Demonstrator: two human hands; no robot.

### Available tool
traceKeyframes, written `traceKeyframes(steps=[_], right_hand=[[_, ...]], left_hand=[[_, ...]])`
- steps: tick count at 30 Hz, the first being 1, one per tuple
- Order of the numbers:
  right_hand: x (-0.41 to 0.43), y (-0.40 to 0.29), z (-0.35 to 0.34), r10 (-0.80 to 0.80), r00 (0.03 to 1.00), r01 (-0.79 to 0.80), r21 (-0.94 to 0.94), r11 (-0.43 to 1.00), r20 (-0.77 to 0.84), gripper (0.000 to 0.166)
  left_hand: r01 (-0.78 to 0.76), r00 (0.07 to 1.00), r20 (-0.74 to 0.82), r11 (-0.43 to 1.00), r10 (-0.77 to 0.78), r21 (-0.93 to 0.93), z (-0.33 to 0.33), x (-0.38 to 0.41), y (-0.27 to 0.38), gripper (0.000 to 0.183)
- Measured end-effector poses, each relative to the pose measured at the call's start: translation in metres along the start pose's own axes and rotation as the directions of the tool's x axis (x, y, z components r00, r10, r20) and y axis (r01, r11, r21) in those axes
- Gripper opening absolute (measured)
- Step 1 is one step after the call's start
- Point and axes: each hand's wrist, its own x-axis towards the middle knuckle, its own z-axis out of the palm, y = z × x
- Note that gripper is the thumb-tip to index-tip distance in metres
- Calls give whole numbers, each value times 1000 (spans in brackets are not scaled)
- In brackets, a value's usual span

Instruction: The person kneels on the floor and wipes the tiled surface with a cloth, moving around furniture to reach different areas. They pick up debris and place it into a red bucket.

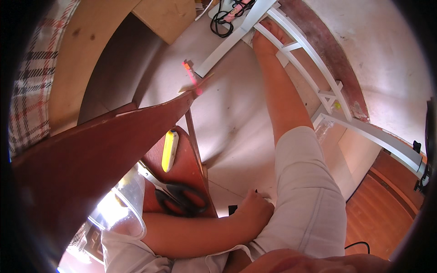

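A bare forearm, apparently my left, lies bent across my lap. Its rounded end, which looks like my left hand (255, 212), is beside the grey shorts (307, 191) on my right thigh. Its fingers are turned away, and a small dark tip shows at its far side. Whether it grips anything is hidden. My right hand is out of view. Left of the forearm, black-handled scissors (184, 199) and a yellow-and-white object (170, 151) lie on a reddish-brown wooden shelf (189, 150). A clear plastic cup (136, 194) with a bright glare stands tilted in view near the elbow.
A dark red wooden board (102, 146) crosses the left side. White metal frame bars (304, 68) run along the wall at the right, by my outstretched leg (286, 95). A pink stick-like object (189, 73) shows beyond the board's tip. Black cables (222, 25) lie at the top.
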Motion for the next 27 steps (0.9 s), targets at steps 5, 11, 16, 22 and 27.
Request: traceKeyframes(steps=[5,11,16,22,27], right_hand=[[9,52,17,-73,997,74,35,997,-16,20],[29,51,12,38,998,-43,107,993,53,20],[9,107,-5,153,985,-156,39,987,85,20],[-58,206,-51,430,901,-431,7,902,54,21],[-89,177,-32,277,950,-231,278,933,-141,21]], left_hand=[[-16,1000,21,999,16,-38,6,9,-4,10],[20,998,-50,999,-22,-44,4,0,-4,10],[48,998,-48,997,-51,-65,10,2,-2,9],[31,999,-34,995,-34,-95,11,8,1,13],[61,994,94,996,-55,-68,13,10,0,18]])
